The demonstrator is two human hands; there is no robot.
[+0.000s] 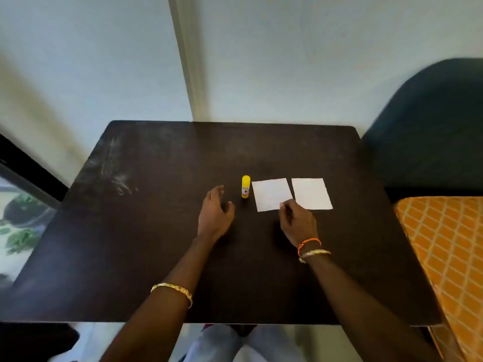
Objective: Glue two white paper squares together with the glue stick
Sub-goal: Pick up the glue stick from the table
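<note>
Two white paper squares lie flat side by side on the dark table: the left paper square and the right paper square, with a narrow gap between them. A yellow capped glue stick stands upright just left of the left square. My left hand hovers open a little left of and nearer than the glue stick, not touching it. My right hand has its fingertips at the near right corner of the left square; whether it pinches the paper is unclear.
A dark chair stands at the far right beyond the table. An orange patterned cushion lies along the table's right edge. A wall runs right behind the table's far edge. A dark-framed glass pane sits at the left.
</note>
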